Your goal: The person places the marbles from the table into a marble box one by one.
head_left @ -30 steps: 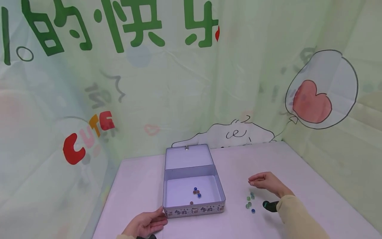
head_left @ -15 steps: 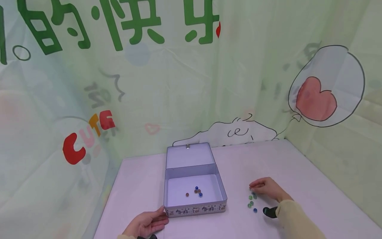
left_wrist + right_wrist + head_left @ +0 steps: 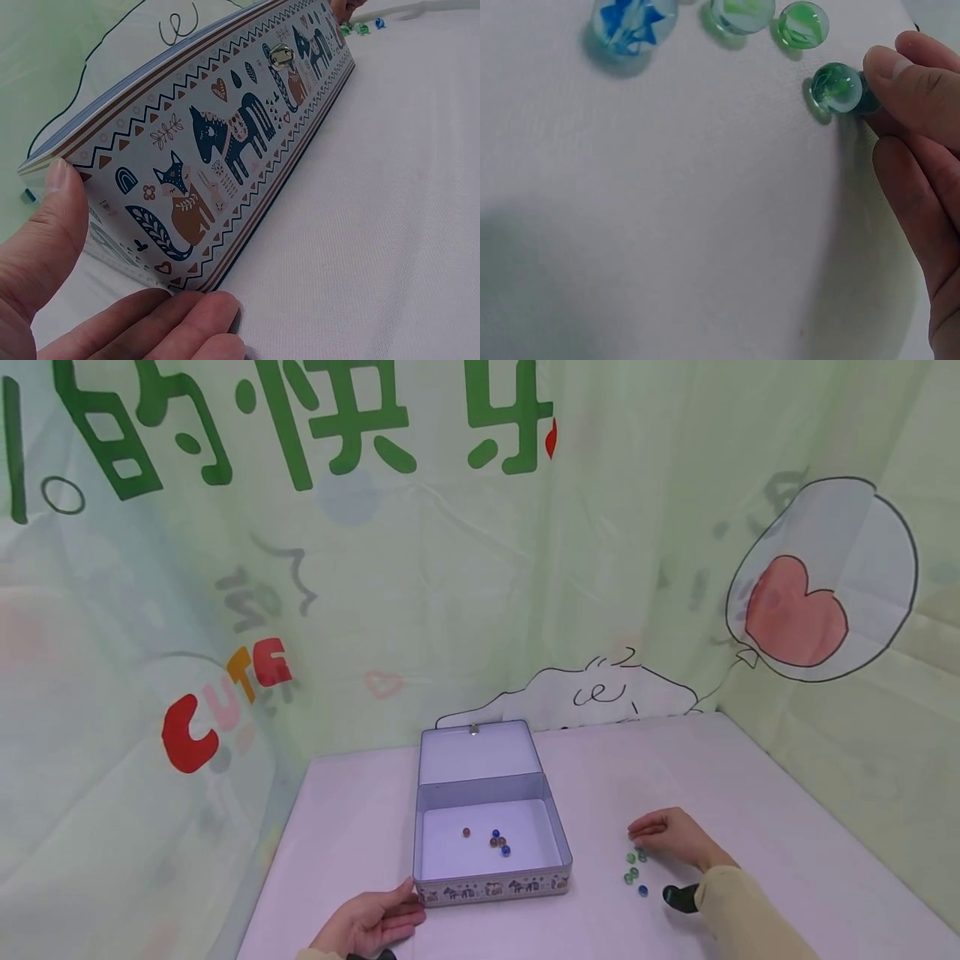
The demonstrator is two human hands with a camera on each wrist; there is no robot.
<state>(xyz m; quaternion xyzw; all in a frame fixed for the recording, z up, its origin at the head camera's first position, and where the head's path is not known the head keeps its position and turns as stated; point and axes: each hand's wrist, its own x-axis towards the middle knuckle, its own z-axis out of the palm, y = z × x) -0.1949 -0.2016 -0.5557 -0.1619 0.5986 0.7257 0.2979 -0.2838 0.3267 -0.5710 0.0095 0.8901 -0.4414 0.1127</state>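
The left hand (image 3: 369, 922) rests with relaxed, open fingers against the near left corner of the open tin box (image 3: 491, 887), thumb on its patterned wall. Inside the box lie five marbles (image 3: 498, 842). To its right, the right hand (image 3: 670, 836) curls its fingertips onto a green marble (image 3: 837, 88), beside three loose ones.
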